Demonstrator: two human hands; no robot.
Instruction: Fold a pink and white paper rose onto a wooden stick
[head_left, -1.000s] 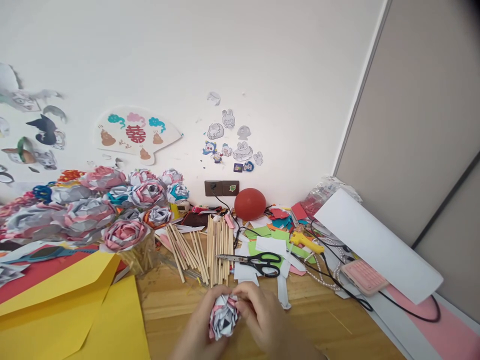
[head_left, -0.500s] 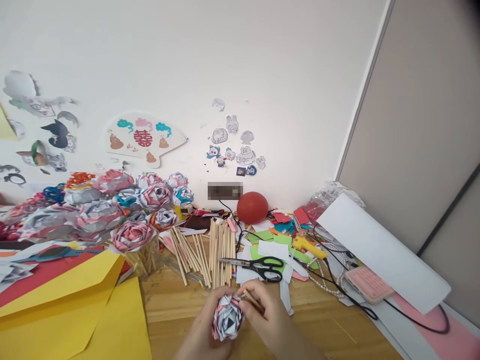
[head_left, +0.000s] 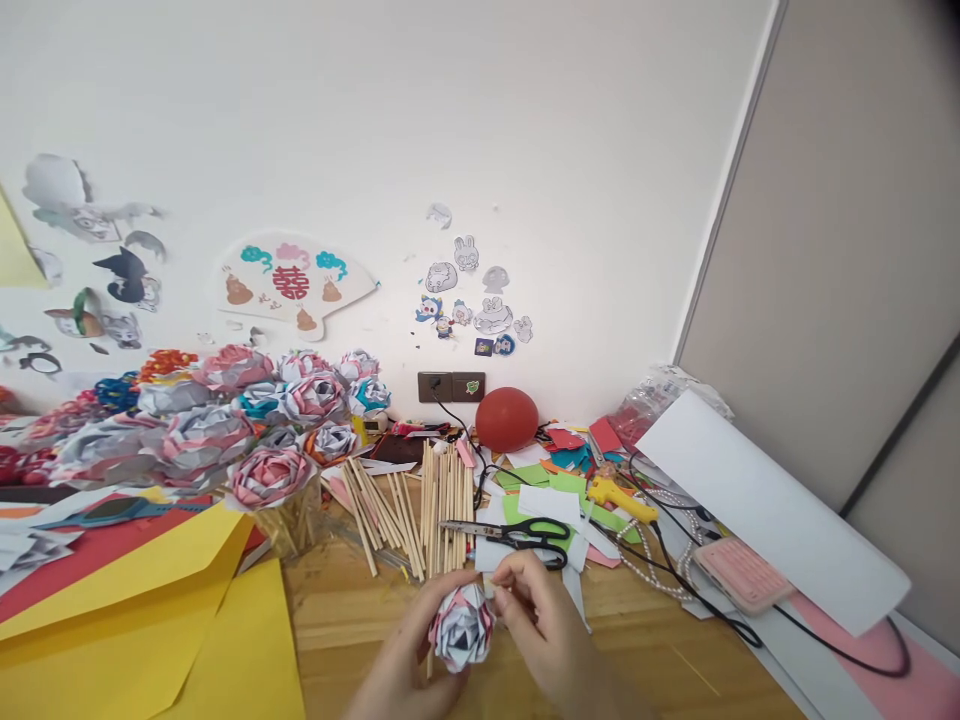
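Low in the middle, my left hand (head_left: 411,650) is closed round a folded paper flower (head_left: 463,628), white with pink edges and a dark centre. A bit of pale wooden stick (head_left: 430,663) shows at the flower's left side, by my left fingers. My right hand (head_left: 541,620) is at the flower's right edge, thumb and forefinger pinched together. A small pale bit shows at those fingertips, too small to name. Just beyond the hands lie black-handled scissors (head_left: 541,532) on paper scraps and loose wooden sticks (head_left: 448,500).
Several finished paper flowers (head_left: 271,474) stand at the left, behind yellow paper (head_left: 232,650). A red balloon (head_left: 507,419) sits by the wall. On the right are a yellow glue gun (head_left: 621,497) with its cord, a pink keypad-like object (head_left: 742,573) and a white sheet (head_left: 772,510).
The wooden stick that showed in my right hand no longer shows there; a stick end now shows at the flower's left. The flower has tilted slightly. My view has shifted a little.
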